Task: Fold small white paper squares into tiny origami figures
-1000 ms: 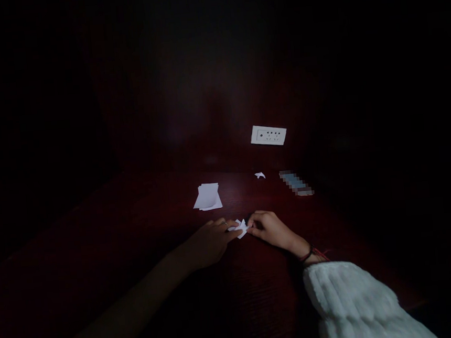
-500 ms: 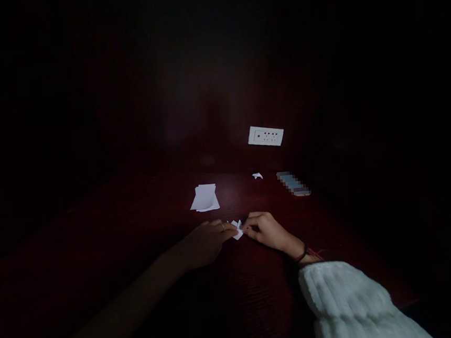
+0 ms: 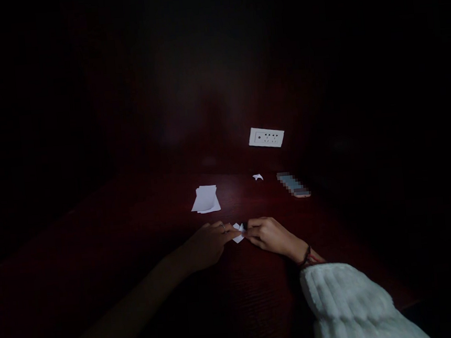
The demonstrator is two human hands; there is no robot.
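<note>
A small piece of white folded paper (image 3: 238,239) lies on the dark red table between my two hands, with creased flaps standing up from it. From the left, my left hand (image 3: 208,245) presses its fingertips onto the paper; a ring shows on one finger. On the other side, my right hand (image 3: 273,235) pinches the paper's right edge between thumb and fingers. Its fingertips partly hide the flap they hold. A dark and red cord bracelet circles the right wrist, above a white knitted sleeve.
Beyond my left hand lies a small stack of white paper sheets (image 3: 206,198). Farther back is another small folded white paper piece (image 3: 258,177). A phone (image 3: 293,184), its screen blurred, lies at the right. A white socket panel (image 3: 266,137) is on the back wall.
My right hand has shifted slightly down, its fingers closing nearer the paper's flap. The left hand keeps its hold on the paper. The whole view has moved very slightly.
</note>
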